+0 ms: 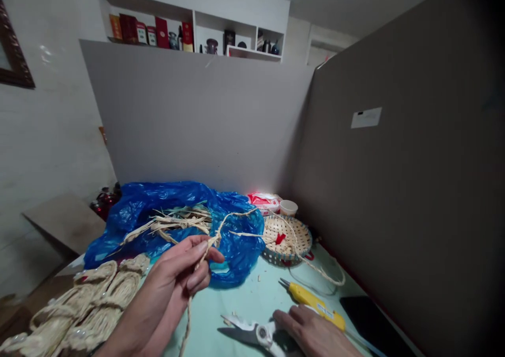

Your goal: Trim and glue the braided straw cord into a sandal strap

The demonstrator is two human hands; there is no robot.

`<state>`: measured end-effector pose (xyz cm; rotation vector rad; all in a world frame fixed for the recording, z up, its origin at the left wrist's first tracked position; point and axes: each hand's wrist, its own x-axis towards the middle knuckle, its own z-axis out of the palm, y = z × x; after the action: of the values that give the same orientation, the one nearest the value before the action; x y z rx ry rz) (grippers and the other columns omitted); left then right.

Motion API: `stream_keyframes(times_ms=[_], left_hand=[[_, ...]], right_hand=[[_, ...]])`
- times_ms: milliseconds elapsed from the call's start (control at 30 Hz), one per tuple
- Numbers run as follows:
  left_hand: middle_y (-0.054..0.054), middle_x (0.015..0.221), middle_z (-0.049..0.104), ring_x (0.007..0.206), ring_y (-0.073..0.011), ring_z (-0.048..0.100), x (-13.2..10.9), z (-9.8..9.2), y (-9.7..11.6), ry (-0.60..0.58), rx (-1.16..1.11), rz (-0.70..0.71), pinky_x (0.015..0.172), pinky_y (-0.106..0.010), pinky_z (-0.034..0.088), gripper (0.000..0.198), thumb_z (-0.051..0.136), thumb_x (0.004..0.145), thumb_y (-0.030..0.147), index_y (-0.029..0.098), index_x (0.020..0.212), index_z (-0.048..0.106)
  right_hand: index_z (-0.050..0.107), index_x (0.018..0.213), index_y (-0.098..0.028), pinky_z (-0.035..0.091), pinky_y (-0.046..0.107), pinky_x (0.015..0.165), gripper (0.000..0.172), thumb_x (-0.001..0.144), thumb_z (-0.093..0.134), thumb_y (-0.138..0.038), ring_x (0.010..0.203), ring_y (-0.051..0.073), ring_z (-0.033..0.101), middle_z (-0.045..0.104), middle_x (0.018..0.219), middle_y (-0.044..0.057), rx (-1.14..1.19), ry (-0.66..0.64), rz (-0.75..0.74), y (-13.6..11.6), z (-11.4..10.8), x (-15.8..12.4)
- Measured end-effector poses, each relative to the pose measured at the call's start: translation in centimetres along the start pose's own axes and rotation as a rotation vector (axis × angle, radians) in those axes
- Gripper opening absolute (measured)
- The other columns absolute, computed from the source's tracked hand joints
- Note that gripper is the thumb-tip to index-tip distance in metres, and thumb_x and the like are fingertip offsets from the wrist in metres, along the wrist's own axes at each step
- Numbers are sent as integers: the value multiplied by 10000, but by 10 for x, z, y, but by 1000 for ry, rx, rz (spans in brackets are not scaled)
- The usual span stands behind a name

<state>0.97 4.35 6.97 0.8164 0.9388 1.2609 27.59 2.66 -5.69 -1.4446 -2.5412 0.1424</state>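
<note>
My left hand [189, 267] pinches a twisted straw cord [188, 320] at a knotted spot between thumb and fingers. One end of the cord hangs down below the hand, and the rest loops up and away to the right. At the lower right, my right hand [310, 330] lies over the handles of pruning shears [262, 333], its fingers curled on them. The shears' blades are parted and point left on the table. Just beyond that hand lies a yellow glue gun [315, 302] with a dark tip.
A blue plastic bag [153, 191] holding loose dry straw [181, 221] spreads across the back. Several woven straw pieces [98, 304] sit at left. A round woven basket [298, 236], a white cup [289, 207] and a black flat object [371, 320] are at right, near grey partitions [414, 189].
</note>
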Motion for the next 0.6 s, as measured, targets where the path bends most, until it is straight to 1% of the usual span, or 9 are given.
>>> stream_keyframes(times_ms=[67, 133, 267, 300, 367, 400, 500, 533, 600], left_hand=[[-32, 730, 641, 501, -57, 279, -5, 0, 2, -2, 12, 3, 506, -181, 372, 173, 680, 824, 280, 126, 745, 694], [-30, 715, 647, 488, -53, 259, -8, 0, 5, -7, 33, -13, 498, -176, 360, 130, 709, 774, 249, 127, 729, 702], [5, 620, 600, 468, -51, 248, -12, 2, 9, -43, 9, -46, 477, -172, 343, 150, 751, 725, 275, 138, 695, 698], [15, 590, 574, 471, -52, 255, -13, 3, 10, -44, -3, -51, 481, -171, 349, 165, 767, 713, 289, 138, 696, 703], [25, 571, 554, 477, -56, 262, -14, 4, 9, -38, -24, -56, 490, -172, 361, 183, 800, 683, 294, 140, 747, 727], [22, 587, 570, 478, -57, 262, -16, 4, 8, -41, -30, -55, 491, -174, 363, 198, 812, 668, 281, 144, 789, 736], [-1, 656, 631, 503, -71, 334, -21, 4, 3, -89, -37, -53, 518, -180, 380, 225, 801, 689, 252, 164, 884, 731], [-7, 673, 642, 532, -82, 381, -24, 3, 1, -114, -32, -54, 544, -183, 394, 202, 781, 719, 248, 171, 895, 720], [-11, 711, 655, 595, -100, 438, -30, 1, -4, -155, -4, -62, 601, -193, 413, 139, 730, 790, 254, 186, 905, 694]], right_hand=[[649, 1038, -272, 428, 250, 563, 264, 785, 656, -193, 668, 194, 638, 684, 815, 24, -48, -2, -60, 2, 5, 5], [634, 1101, -290, 446, 245, 591, 326, 793, 668, -191, 700, 194, 641, 681, 828, 18, -53, -8, -99, 1, 2, 7], [628, 1184, -298, 483, 260, 693, 355, 842, 624, -201, 780, 198, 642, 695, 945, 48, 61, -44, -73, -8, -8, 9], [668, 1109, -281, 484, 274, 666, 304, 815, 644, -208, 724, 200, 632, 693, 888, 50, 90, -46, -48, -9, -10, 11], [706, 1041, -233, 498, 311, 666, 337, 710, 702, -176, 711, 231, 633, 694, 851, 77, 125, -37, -6, -11, -13, 15], [705, 1058, -215, 509, 330, 695, 381, 683, 693, -150, 760, 252, 644, 697, 893, 96, 122, -21, 9, -12, -14, 17], [662, 1171, -166, 494, 392, 862, 450, 728, 597, -119, 968, 279, 626, 665, 1099, 149, 379, 140, 59, -18, -23, 24], [667, 1156, -154, 486, 398, 877, 407, 759, 583, -140, 963, 266, 621, 661, 1099, 148, 549, 212, 74, -21, -26, 26], [691, 1073, -154, 500, 372, 829, 293, 808, 605, -247, 875, 231, 625, 673, 1017, 118, 800, 275, 88, -29, -32, 30]])
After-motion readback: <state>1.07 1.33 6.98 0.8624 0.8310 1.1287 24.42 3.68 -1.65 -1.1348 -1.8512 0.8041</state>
